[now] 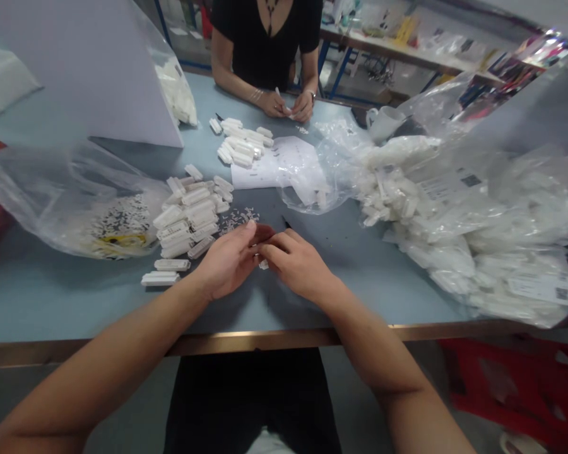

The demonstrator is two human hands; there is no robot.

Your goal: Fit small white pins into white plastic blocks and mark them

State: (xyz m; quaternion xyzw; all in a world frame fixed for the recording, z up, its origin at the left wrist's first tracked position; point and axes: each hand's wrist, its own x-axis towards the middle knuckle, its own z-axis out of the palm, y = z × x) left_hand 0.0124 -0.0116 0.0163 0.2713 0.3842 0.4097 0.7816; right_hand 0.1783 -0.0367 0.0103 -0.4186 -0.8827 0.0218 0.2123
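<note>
My left hand and my right hand meet over the middle of the grey-blue table. Their fingers are curled together around a small white piece that barely shows between them. Just left of my left hand lies a pile of white oblong plastic parts. A scatter of tiny white bits lies beyond my fingers.
A person in a black top sits opposite, both hands pinching a white part, with another pile of parts and a paper sheet before them. Clear bags of white parts fill the right. A bag lies at the left, a white board behind it.
</note>
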